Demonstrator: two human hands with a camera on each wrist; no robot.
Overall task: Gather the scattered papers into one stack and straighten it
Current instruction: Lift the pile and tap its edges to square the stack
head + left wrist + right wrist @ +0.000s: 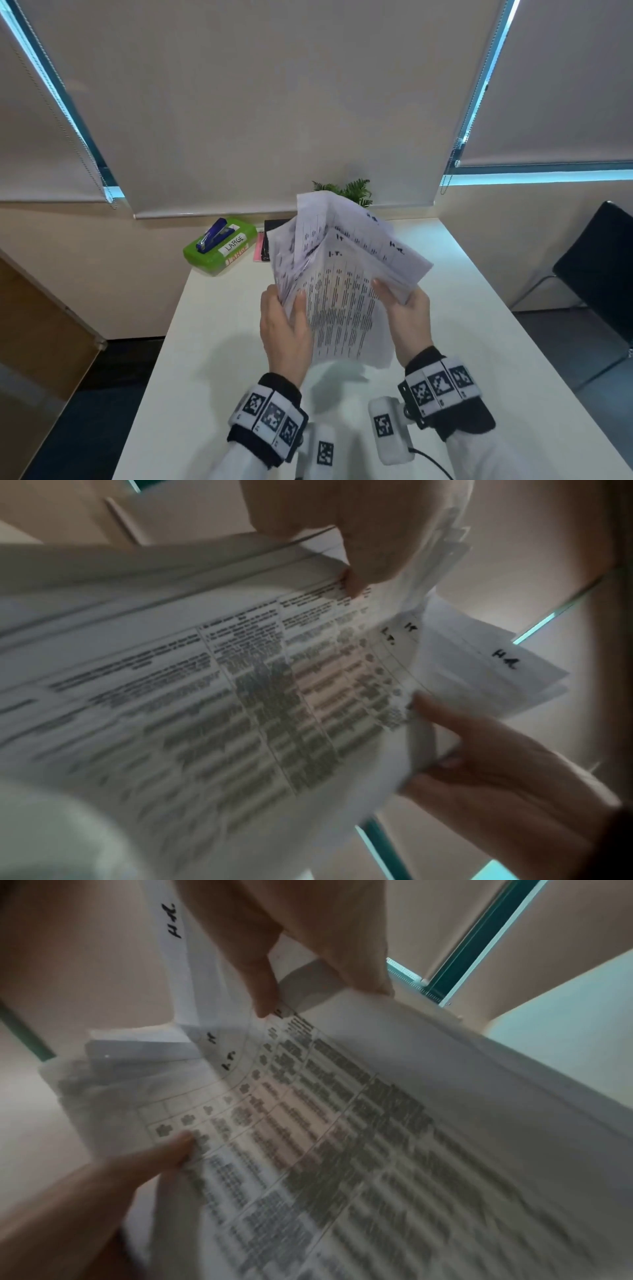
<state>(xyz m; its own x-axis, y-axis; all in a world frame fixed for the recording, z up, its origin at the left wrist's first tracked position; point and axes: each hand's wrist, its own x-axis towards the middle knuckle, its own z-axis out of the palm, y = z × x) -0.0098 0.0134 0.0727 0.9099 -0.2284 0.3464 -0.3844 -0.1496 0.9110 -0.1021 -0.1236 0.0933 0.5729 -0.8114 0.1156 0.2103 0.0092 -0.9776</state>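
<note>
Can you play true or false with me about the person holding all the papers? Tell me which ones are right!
1. Both hands hold the bundle of white printed papers up off the white table. True: the left hand grips its left edge, the right hand its right edge.
2. The papers already make one neat, even stack. False: sheets stick out at different angles.
3. A blue stapler lies on top of a green plastic box. True.
4. The green box's label says SMALL. False: it says LARGE.
5. A green leafy plant stands behind the papers. True.
6. The black chair is on the left of the table. False: it is on the right.
</note>
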